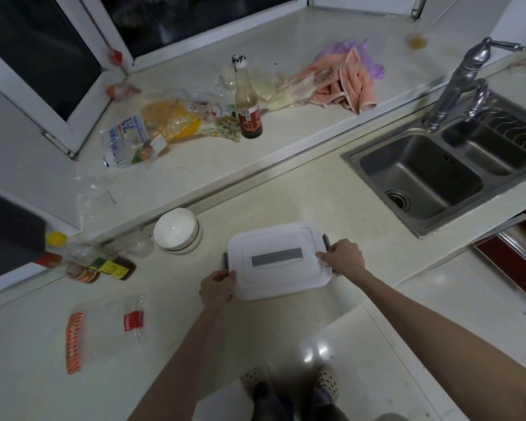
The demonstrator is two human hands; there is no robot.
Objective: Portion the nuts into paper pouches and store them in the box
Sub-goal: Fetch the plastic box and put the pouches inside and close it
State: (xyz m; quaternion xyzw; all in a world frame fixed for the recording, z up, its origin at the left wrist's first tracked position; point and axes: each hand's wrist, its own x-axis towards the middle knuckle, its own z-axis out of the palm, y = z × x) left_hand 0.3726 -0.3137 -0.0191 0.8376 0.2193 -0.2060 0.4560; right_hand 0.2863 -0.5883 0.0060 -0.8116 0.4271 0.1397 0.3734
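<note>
**Both hands on the box, lid down**

The white box [278, 261] sits flat on the counter [301, 196], lid on, and everything else is best placed from it. The left hand [217, 287] curls round the near-left corner, fingers over the dark clip there; the right hand [343, 259] grips the right edge, fingertips on the lid's rim by the other dark clip. One hand per side looks like a grip for working the latches or steadying the box. Whether the clips are fastened cannot be told.

No nuts or paper pouches show; they may be inside, hidden by the lid. Just beyond the box to its left stand stacked white bowls [176, 230]. Well to its left and nearer the person lie clear plastic packets [104, 329] with red print, apparently out of the way. The sink [419, 177] lies beyond the box to its right.
</note>
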